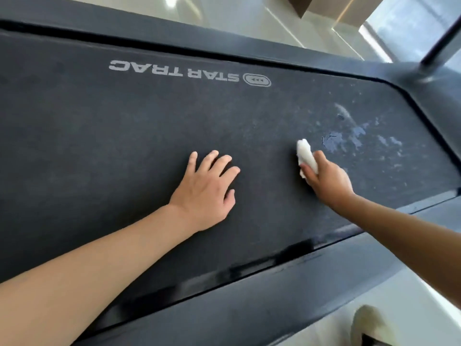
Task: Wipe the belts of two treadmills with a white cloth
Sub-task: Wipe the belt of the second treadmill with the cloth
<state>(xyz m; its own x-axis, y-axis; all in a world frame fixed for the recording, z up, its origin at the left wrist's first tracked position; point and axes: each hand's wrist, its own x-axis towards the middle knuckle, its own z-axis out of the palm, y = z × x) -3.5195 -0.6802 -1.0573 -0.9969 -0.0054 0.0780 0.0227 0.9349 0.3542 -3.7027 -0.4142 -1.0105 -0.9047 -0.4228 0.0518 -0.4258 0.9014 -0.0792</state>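
Note:
A dark grey treadmill belt (112,136) fills most of the head view, with white "STAR TRAC" lettering near its far edge. My left hand (208,189) lies flat on the belt, fingers spread, holding nothing. My right hand (326,177) grips a bunched white cloth (306,156) and presses it onto the belt. Just right of the cloth, pale smears and wet patches (349,136) mark the belt.
The dark side rail (249,303) of the treadmill runs along the near edge, and another rail (174,36) along the far edge. An upright post (439,38) rises at the top right. Pale floor (249,18) lies beyond. A light shoe (369,323) shows at the bottom right.

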